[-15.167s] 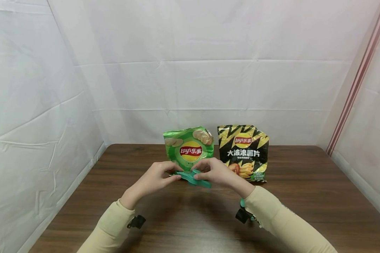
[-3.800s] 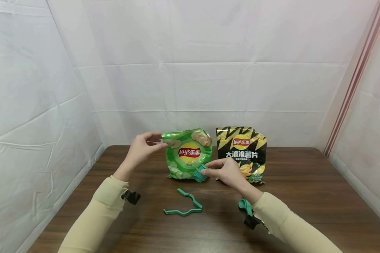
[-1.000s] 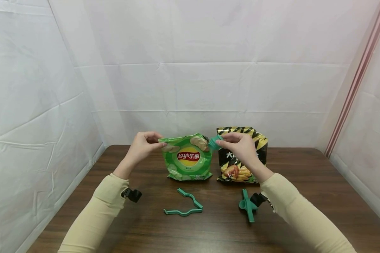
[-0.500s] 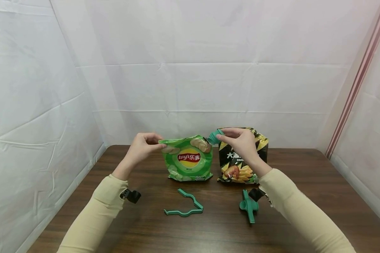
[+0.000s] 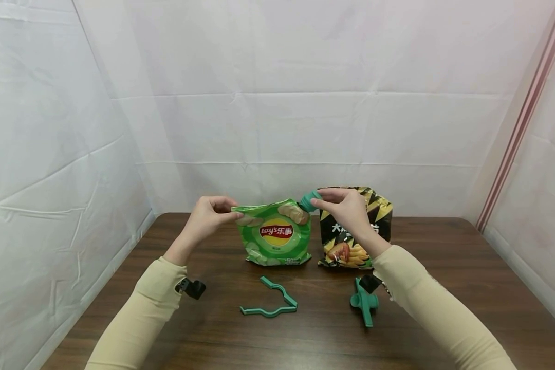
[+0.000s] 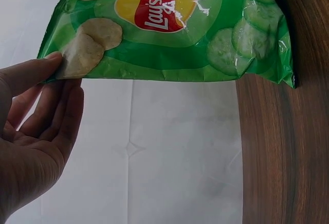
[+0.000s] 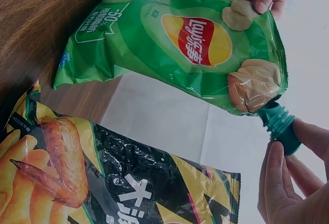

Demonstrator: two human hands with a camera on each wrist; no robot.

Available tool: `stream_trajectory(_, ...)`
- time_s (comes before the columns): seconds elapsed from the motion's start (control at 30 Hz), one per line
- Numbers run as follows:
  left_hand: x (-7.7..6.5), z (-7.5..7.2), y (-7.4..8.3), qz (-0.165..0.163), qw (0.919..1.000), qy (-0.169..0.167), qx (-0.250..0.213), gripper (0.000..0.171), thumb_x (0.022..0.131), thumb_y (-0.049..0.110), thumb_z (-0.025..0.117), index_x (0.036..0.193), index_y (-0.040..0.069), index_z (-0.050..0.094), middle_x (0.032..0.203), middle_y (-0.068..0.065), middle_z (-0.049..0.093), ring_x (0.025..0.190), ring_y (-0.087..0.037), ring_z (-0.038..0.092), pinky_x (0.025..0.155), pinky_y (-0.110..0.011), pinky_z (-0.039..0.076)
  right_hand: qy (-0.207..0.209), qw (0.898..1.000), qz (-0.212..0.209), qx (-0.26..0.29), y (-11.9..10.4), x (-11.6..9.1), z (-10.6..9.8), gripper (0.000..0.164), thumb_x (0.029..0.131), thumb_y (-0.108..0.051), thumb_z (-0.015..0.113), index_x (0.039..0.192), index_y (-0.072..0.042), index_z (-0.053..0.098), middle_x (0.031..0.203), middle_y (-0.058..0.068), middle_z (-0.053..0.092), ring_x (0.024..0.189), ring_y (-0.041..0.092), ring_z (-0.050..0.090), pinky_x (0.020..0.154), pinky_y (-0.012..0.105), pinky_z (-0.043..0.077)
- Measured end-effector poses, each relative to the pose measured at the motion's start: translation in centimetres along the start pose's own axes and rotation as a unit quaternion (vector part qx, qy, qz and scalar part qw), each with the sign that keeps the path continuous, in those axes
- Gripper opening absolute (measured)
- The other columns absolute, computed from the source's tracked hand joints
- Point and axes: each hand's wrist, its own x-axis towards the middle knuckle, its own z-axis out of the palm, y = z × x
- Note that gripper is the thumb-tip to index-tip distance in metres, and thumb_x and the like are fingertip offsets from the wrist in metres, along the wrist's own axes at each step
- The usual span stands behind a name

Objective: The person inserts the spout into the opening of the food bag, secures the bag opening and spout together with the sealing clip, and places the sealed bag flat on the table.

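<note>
My left hand [image 5: 208, 216] pinches the top left corner of a green Lay's chip bag [image 5: 275, 246], thumb in front. In my right hand [image 5: 349, 208] is a teal threaded spout piece with a cap [image 7: 281, 126], held between thumb and fingers. Its narrower end meets the bag's torn top right corner [image 7: 262, 103]; how far it reaches inside is hidden. The bag stands upright, its bottom on the table. A hinged teal bag clip [image 5: 277, 309] lies spread apart in front of it.
Behind my right hand stands a black and yellow Lay's bag [image 5: 347, 252], partly covered. Another teal clip with a round spout [image 5: 364, 303] lies near my right forearm on the brown wooden table [image 5: 203, 339]. White cloth [image 5: 259, 128] hangs behind the table.
The teal clip has gone from my hands to the table. My right hand has raised the spout piece to the bag's torn corner, lately moving slightly left. My left hand now holds the bag.
</note>
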Motion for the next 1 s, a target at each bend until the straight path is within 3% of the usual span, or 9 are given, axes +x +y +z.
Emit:
stream_trajectory(0.2,-0.03,-0.02,-0.12,-0.001,1.0,0.002,-0.002,0.016,0.081,0.02,0.076,0.092,0.009,0.073,0.075,-0.008,0.069,0.074,-0.037,0.063,0.062,-0.035,0.051,-0.003,1.0,-0.004,-0.008,-0.22,0.0,0.15,0.039,0.081,-0.036,0.075,0.111,-0.013,0.071,0.112,0.01,0.07,0.102,0.024,0.066,0.082,0.041,0.054)
stream_trajectory(0.43,-0.02,-0.14,-0.12,0.001,1.0,0.0,-0.001,0.016,0.081,0.019,0.076,0.092,0.009,0.073,0.075,-0.009,0.069,0.066,-0.02,0.062,0.061,-0.033,0.05,-0.004,0.999,-0.007,-0.032,-0.12,0.12,0.36,0.036,0.081,-0.035,0.075,0.11,-0.013,0.072,0.108,0.01,0.071,0.097,0.023,0.067,0.079,0.04,0.055)
stream_trajectory(0.6,0.03,-0.13,-0.17,0.002,1.0,0.0,-0.002,0.017,0.081,0.02,0.076,0.092,0.008,0.073,0.076,-0.01,0.069,0.065,-0.017,0.062,0.061,-0.031,0.05,-0.01,0.999,-0.004,-0.037,0.03,0.19,0.54,0.036,0.081,-0.035,0.075,0.11,-0.014,0.072,0.105,0.009,0.072,0.095,0.022,0.067,0.078,0.039,0.054)
stream_trajectory(0.83,0.06,-0.1,-0.16,-0.003,1.0,0.0,0.002,0.015,0.081,0.021,0.076,0.091,0.01,0.073,0.075,-0.008,0.069,0.071,-0.036,0.062,0.061,-0.037,0.05,-0.018,0.999,-0.009,-0.035,0.2,0.28,0.62,0.035,0.081,-0.034,0.075,0.11,-0.014,0.072,0.106,0.008,0.072,0.095,0.021,0.068,0.079,0.039,0.054)
stream_trajectory(1.0,0.17,-0.1,-0.21,-0.002,1.0,0.001,0.001,0.017,0.08,0.021,0.077,0.091,0.009,0.073,0.075,-0.007,0.069,0.066,-0.023,0.062,0.058,-0.03,0.049,-0.028,0.999,0.0,-0.038,0.06,0.49,0.62,0.035,0.081,-0.035,0.075,0.11,-0.014,0.072,0.109,0.008,0.071,0.096,0.021,0.067,0.079,0.039,0.054)
